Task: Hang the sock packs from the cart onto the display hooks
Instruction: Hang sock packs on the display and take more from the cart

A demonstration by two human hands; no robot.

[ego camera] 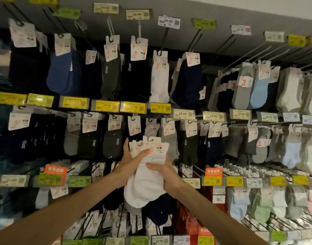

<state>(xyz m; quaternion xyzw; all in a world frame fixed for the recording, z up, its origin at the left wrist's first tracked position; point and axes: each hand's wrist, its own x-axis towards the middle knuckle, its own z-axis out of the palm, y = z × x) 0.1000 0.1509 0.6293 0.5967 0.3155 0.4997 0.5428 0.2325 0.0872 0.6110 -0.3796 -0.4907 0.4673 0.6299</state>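
Both hands hold one bundle of white sock packs (146,181). Right hand (166,175) wraps the mid-section from the right; left hand (129,156) grips higher up by the cards, thumb across the front. Bundle's long axis is vertical: toes hang below the grip, card holes above it. Hooks (166,119) sit just above & beyond the cards, left hand nearer, so prob. lift up & fwd.

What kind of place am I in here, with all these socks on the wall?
Most likely a shop's sock aisle. Packaged socks hang in rows on display hooks, yellow price tags sit under the rows, and the left hand and right hand hold white sock packs.
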